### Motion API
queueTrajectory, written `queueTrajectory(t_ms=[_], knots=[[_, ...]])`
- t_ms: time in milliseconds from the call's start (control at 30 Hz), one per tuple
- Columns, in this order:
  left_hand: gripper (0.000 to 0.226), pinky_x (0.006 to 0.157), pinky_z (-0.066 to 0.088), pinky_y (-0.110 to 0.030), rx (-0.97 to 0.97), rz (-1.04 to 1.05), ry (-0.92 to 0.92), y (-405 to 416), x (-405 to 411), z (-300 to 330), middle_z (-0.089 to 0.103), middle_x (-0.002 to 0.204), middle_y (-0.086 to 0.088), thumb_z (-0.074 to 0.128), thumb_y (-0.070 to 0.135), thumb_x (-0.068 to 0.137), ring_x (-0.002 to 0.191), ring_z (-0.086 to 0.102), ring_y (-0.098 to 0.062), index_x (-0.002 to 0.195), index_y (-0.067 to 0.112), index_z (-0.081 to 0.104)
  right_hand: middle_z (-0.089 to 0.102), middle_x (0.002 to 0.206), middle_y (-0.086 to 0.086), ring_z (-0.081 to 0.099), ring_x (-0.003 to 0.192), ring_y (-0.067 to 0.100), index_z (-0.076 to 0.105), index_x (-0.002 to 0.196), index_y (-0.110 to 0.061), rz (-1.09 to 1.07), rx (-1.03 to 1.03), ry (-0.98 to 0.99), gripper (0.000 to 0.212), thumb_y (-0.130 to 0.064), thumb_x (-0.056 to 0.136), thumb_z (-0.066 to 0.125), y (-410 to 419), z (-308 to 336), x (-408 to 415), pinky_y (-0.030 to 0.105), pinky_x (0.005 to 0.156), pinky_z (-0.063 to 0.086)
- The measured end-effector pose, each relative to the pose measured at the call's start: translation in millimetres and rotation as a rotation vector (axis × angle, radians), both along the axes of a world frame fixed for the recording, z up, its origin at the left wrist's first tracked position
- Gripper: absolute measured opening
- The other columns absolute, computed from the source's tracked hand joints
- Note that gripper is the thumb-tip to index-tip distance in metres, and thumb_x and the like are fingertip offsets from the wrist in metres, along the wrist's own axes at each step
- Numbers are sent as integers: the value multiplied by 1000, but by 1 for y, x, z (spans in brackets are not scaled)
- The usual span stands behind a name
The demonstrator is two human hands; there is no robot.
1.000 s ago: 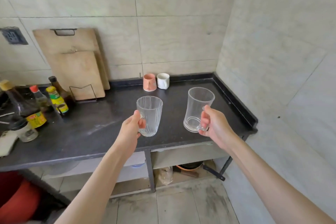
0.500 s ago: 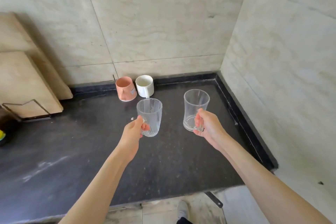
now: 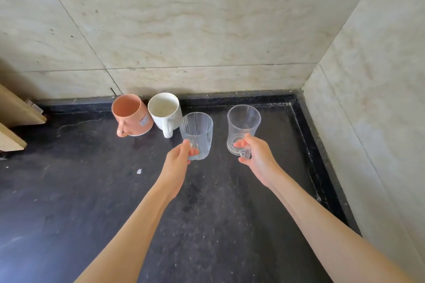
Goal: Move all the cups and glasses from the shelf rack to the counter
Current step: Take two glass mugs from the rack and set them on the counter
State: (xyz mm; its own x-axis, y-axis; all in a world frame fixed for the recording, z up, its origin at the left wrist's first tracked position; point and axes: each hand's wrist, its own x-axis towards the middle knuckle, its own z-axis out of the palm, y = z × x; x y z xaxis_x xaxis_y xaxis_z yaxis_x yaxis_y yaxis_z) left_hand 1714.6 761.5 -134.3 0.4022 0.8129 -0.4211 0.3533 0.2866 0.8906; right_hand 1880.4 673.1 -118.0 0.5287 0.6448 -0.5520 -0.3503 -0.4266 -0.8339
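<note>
Above the dark counter [image 3: 69, 202], we grip two glass mugs by their handles: left hand [image 3: 178, 158] the ribbed mug [image 3: 197, 133], right hand [image 3: 257, 156] the plain mug [image 3: 242, 126], fingers curled tight.

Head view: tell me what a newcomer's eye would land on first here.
First, the two clear glass mugs at centre, each gripped by its handle: the ribbed glass mug in the left hand, the smooth glass mug in the right hand. Next, the orange mug and white mug, side by side on the dark counter against the back wall, left of the glasses.
</note>
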Motion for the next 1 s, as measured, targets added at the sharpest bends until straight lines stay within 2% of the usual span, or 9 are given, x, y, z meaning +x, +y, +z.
queueTrajectory(t_ms=[67,200,267,367,500,600,767,900,1000], knots=[[42,91,36,-33,10,-1,3,10,11,-8,64,93,3,31,36,97,92,54,-9,66,12,48,56,120,14,51,112,20,54,62,-14,10,12,-1,31,-15,89,40,15,-9,8,31,76,46],[43,84,36,-29,53,15,-7,29,31,-21,63,89,4,31,34,97,88,54,-8,60,22,48,56,118,14,53,109,19,53,58,-15,30,12,-11,33,-14,88,40,41,-22,24,30,73,48],[42,85,37,-30,66,31,-6,38,39,-27,63,89,5,31,33,97,89,54,-8,61,18,46,57,115,13,54,105,17,52,57,-15,44,14,-25,34,-14,89,40,51,-27,30,32,78,50],[39,92,37,-34,70,45,-17,50,47,-38,63,88,9,31,32,97,94,54,-10,65,14,42,59,110,11,54,99,15,52,59,-15,59,27,-40,32,-12,88,40,62,-33,35,27,73,47],[39,97,36,-34,71,49,-53,67,57,-47,64,91,7,31,32,98,97,56,-11,66,15,46,60,104,8,54,101,17,51,62,-15,67,34,-41,29,-11,88,39,75,-41,37,32,84,47],[38,98,37,-34,71,47,-75,77,64,-52,66,93,5,32,30,98,99,57,-13,66,15,48,60,102,5,53,105,19,53,64,-13,73,49,-29,28,-9,87,39,84,-43,38,33,86,48],[37,98,39,-30,88,32,-75,84,74,-57,68,102,1,35,31,98,105,58,-13,75,10,57,60,94,2,53,107,20,49,61,-13,88,105,-23,32,-9,90,37,92,-47,42,30,81,48],[35,92,38,-28,71,32,-48,86,81,-56,67,108,1,35,34,97,105,56,-11,82,20,64,61,93,1,52,109,20,45,60,-14,91,125,-43,37,-13,95,35,98,-49,42,29,81,48],[34,93,39,-29,15,31,-45,87,84,-51,64,107,2,37,36,96,104,55,-10,90,20,66,61,97,0,52,110,19,51,66,-14,93,102,-54,35,-18,97,35,104,-50,40,26,79,47]])
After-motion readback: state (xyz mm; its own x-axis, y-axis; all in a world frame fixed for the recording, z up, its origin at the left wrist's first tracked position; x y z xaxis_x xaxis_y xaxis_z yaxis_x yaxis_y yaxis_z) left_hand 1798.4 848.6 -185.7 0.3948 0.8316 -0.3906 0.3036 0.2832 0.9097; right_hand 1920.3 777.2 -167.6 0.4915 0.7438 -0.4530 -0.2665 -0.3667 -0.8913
